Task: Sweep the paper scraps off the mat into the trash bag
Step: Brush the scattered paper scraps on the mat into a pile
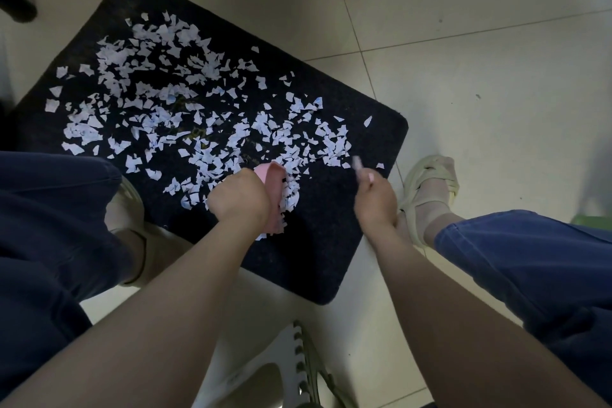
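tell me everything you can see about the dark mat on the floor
The dark rectangular mat looks like black, short-pile carpet with rounded corners. It lies flat on the pale tiled floor, turned at an angle to the tile lines. White torn paper scraps cover most of its far and middle area; the near right corner is mostly bare. The left hand presses a pink tool onto it among scraps, and the right hand works near its right edge. A sandalled foot stands just beside that edge.

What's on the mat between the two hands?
In the head view, mostly bare mat separates the left hand from the right hand, with scraps beside the left hand's pink tool.
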`<state>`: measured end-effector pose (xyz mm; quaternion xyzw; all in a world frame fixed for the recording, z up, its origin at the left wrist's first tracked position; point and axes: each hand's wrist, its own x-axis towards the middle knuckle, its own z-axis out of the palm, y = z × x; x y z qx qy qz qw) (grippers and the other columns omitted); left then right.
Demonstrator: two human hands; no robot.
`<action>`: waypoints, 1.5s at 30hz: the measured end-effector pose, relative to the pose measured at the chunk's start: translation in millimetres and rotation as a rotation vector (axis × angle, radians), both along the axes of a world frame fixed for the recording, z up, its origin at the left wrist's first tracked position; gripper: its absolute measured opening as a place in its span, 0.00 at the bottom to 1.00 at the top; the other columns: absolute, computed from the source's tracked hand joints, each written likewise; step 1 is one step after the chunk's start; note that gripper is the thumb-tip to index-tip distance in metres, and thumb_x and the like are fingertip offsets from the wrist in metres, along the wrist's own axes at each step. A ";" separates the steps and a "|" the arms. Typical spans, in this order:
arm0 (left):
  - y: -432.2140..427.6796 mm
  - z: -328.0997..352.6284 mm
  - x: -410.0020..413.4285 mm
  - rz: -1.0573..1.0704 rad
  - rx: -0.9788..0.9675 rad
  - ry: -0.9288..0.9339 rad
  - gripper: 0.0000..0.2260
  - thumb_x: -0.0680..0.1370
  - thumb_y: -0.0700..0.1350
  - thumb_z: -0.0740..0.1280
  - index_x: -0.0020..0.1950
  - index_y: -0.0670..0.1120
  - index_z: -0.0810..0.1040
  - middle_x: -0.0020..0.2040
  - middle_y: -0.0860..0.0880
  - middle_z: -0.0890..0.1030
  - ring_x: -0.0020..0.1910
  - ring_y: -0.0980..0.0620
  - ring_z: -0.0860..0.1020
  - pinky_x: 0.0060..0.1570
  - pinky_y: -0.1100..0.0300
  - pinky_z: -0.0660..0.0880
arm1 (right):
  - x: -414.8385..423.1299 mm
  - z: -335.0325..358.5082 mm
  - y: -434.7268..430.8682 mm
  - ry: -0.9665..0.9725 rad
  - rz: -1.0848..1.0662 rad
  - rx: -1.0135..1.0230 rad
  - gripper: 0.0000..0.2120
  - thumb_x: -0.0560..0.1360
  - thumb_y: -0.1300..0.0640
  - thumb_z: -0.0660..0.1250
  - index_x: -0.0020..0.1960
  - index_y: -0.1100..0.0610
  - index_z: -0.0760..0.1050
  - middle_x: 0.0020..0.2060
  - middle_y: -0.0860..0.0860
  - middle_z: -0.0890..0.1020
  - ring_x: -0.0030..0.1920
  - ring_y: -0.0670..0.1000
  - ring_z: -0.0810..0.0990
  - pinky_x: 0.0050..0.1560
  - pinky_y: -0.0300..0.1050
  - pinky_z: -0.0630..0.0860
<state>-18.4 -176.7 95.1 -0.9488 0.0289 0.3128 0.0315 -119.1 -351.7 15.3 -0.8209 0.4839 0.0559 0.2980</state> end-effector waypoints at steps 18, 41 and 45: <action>0.4 -3.0 0.4 0.040 -0.024 -0.011 0.15 0.81 0.47 0.55 0.58 0.40 0.74 0.52 0.43 0.79 0.50 0.43 0.78 0.42 0.58 0.67 | 3.0 4.7 -5.3 -0.133 0.020 0.005 0.17 0.82 0.45 0.54 0.50 0.53 0.78 0.44 0.53 0.80 0.43 0.54 0.77 0.40 0.45 0.67; -2.4 1.8 -0.5 0.020 -0.003 -0.004 0.17 0.81 0.49 0.53 0.61 0.39 0.72 0.53 0.42 0.79 0.50 0.43 0.78 0.41 0.58 0.66 | 6.4 15.4 2.7 -0.046 -0.200 -0.211 0.19 0.82 0.47 0.51 0.51 0.56 0.77 0.44 0.55 0.80 0.44 0.58 0.79 0.47 0.51 0.75; -1.9 2.8 0.0 0.032 -0.015 0.001 0.17 0.81 0.49 0.54 0.60 0.39 0.73 0.53 0.42 0.79 0.49 0.44 0.78 0.38 0.59 0.66 | 8.7 15.5 8.8 -0.020 -0.030 0.013 0.18 0.82 0.47 0.52 0.47 0.54 0.77 0.43 0.54 0.81 0.43 0.56 0.78 0.41 0.46 0.68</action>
